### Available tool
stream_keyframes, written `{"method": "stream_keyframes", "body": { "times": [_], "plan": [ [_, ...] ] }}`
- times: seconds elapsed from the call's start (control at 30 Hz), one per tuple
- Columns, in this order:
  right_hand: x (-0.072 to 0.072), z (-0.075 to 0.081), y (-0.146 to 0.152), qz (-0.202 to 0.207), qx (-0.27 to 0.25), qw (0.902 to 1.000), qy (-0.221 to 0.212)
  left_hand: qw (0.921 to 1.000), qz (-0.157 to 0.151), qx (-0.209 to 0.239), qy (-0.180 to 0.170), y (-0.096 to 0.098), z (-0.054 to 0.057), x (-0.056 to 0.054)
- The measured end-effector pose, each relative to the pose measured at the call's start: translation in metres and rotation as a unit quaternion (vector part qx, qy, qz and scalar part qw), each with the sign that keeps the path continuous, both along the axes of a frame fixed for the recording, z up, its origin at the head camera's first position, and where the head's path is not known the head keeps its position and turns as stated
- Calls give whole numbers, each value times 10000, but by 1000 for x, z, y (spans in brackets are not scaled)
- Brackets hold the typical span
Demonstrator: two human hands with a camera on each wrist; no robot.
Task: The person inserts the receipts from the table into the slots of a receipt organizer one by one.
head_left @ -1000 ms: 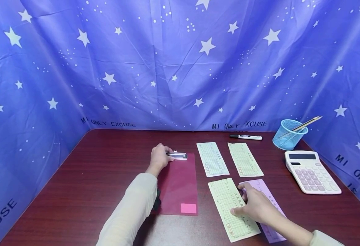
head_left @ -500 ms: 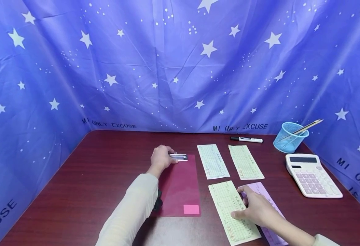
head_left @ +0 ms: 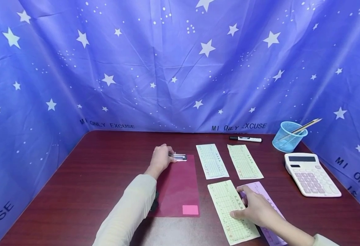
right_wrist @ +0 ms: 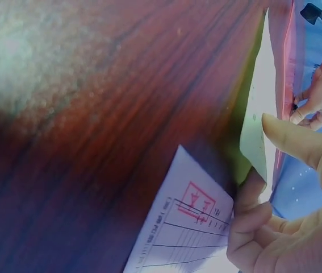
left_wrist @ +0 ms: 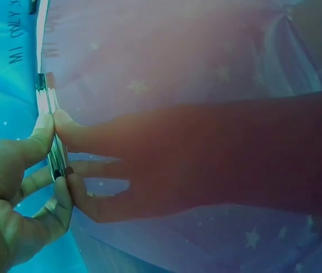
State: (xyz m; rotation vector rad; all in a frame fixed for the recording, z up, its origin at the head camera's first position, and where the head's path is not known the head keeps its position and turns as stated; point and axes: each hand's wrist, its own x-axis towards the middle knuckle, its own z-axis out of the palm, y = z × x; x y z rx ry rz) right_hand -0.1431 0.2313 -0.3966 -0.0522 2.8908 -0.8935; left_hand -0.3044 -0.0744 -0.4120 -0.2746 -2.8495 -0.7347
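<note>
A dark red glossy clipboard (head_left: 180, 184) lies in the middle of the table, with a pink label (head_left: 190, 209) at its near right corner. My left hand (head_left: 161, 158) pinches the silver clip (head_left: 181, 157) at its far end; the left wrist view mirrors the fingers in the board's surface. To the right, my right hand (head_left: 255, 206) holds a pale green printed slip (head_left: 223, 201) by its right edge. Its thumb is on top of the paper and a finger is at the underside, where the right wrist view shows the edge lifted. A purple slip (head_left: 261, 191) lies partly beneath this hand.
Farther back lie a whitish slip (head_left: 212, 161) and another pale green slip (head_left: 245, 161). Behind them is a black-and-white marker (head_left: 246, 139). A blue mesh cup (head_left: 289, 138) with pencils and a white calculator (head_left: 313, 175) stand at the right. A starry blue curtain (head_left: 180, 102) surrounds the table.
The near end of the clipboard has shifted slightly right, and the left thumb has slid a little along the clip. The right hand keeps its place on the green slip.
</note>
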Motion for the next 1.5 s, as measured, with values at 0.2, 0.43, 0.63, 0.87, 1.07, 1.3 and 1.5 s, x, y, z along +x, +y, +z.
{"method": "stream_keyframes", "body": {
  "times": [0.2,0.43,0.63,0.87,1.07,1.3,1.5],
  "plan": [
    [-1,4,1,25,-302,9994,-148,9998,-22,-32,208,-1,-1,2],
    [-2,7,9,252,-1081,9932,-342,9996,-23,-168,224,-1,1,3],
    [-3,5,10,270,-1173,9924,-251,9995,-189,-261,-5,-5,5,0],
    [-6,0,15,128,-922,9954,-225,9994,-265,-213,-7,-5,5,0],
    [-11,1,21,61,-675,9975,-186,9996,-256,-132,17,-5,5,1],
    [-12,4,25,612,-1261,9901,-72,9990,-200,-232,-310,-5,9,-2],
    [-13,9,26,1230,-1805,9758,-89,9986,-198,-261,-415,-6,8,-4]
  ]
}}
